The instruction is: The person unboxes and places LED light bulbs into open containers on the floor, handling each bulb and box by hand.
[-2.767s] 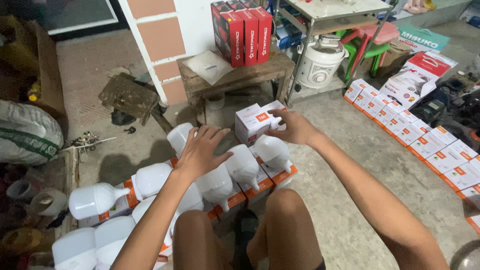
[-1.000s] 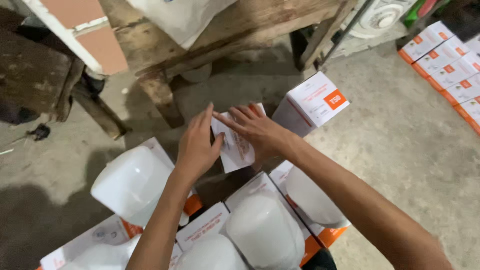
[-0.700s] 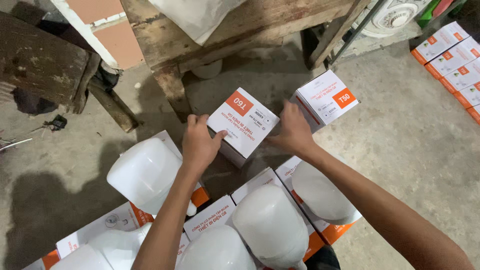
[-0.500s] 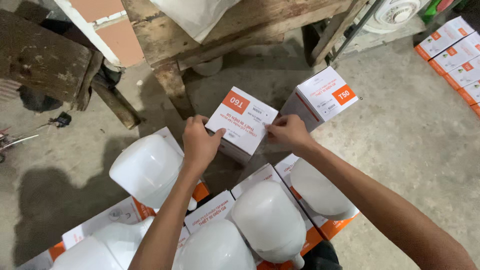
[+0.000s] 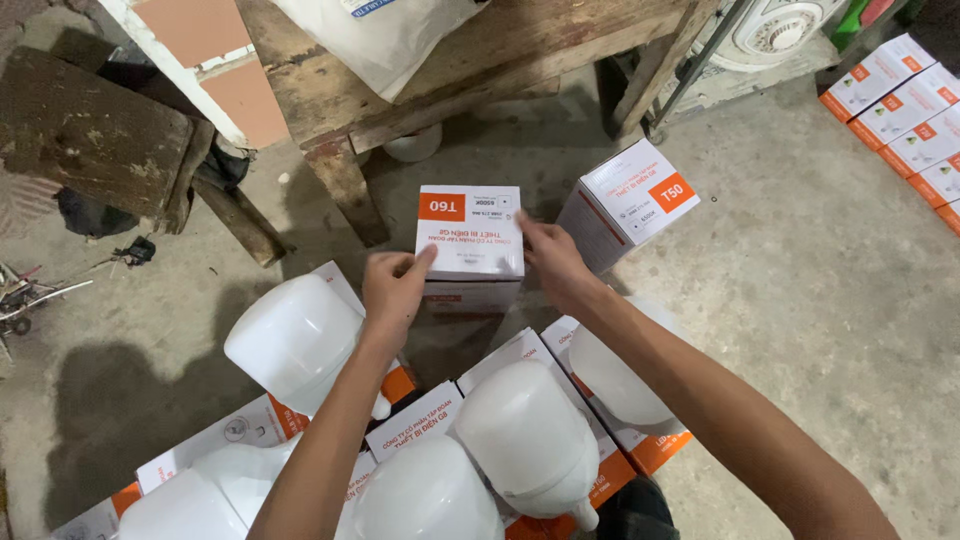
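Standing squarer now, box (image 5: pixel 469 232) between both hands (image 5: pixel 470 275).

From my feed the scene is evenly lit by soft daylight, bright on the concrete floor (image 5: pixel 800 260). A blurry dark shadow pools at lower left, and it is dim under the wooden desk (image 5: pixel 480 60). The white bulbs (image 5: pixel 530 440) glare mildly; edges bend slightly, focus stays sharp.

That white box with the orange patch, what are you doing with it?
A person's left hand and right hand grip the white box on either side, setting it on the concrete floor beside a second box. Big white bulbs rest on flat cartons nearer the person.
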